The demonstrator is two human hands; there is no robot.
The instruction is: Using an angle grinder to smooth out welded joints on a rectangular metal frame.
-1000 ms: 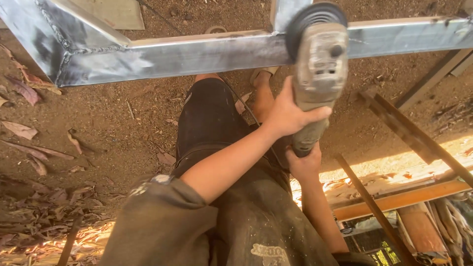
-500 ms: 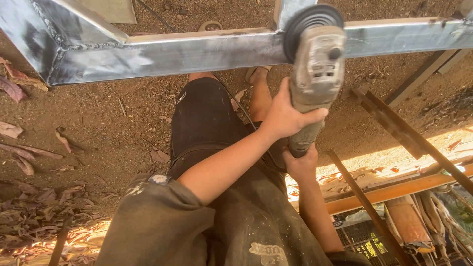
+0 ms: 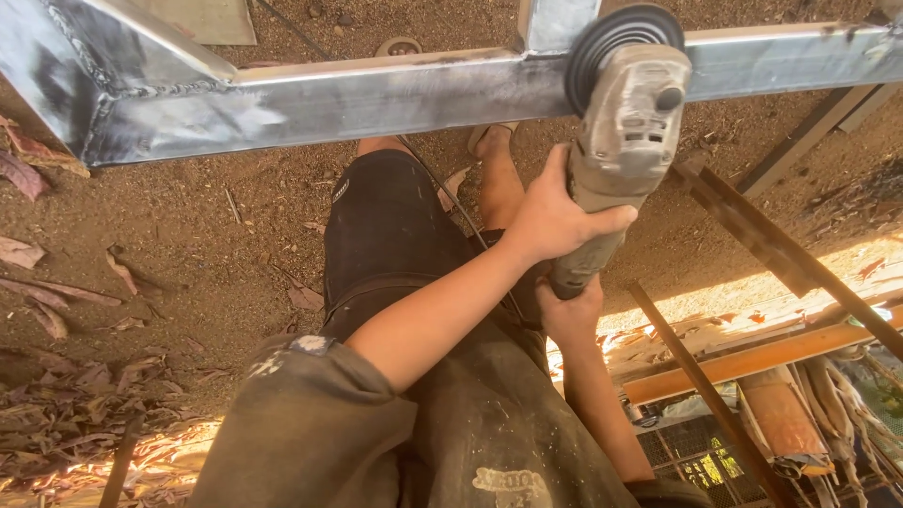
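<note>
Two hands: both were on one tool, an angle grinder [image 3: 625, 141], and neither had an open palm showing.
Left hand: the left hand [image 3: 555, 218] was wrapped round the grey body of the grinder, fingers curled over the right side of the casing, thumb side toward the camera.
Right hand: the right hand [image 3: 569, 315] was clenched round the dark rear end of the handle, just below the left hand, with its fingers mostly hidden behind the tool.
Grinder position: it stood nearly upright in the view, leaning a little to the right, its head up at the top edge of the picture.
Disc: the black ribbed disc and guard [image 3: 611, 33] sat at the upper rail, right beside the joint where a short upright stub met it; whether it actually touched the metal could not be told.
Steel frame: a square-tube steel frame [image 3: 376, 94] ran across the top of the view, ground bright, with a rough weld bead at its left corner.
Cord: a thin black cord [image 3: 442, 183] trailed down over the dark shorts.
Ground: brown dirt [image 3: 188, 245] with dry leaves lay on the left.
Right side: rusty steel bars [image 3: 781, 254] crossed an orange beam [image 3: 752, 362], well apart from the hands.
</note>
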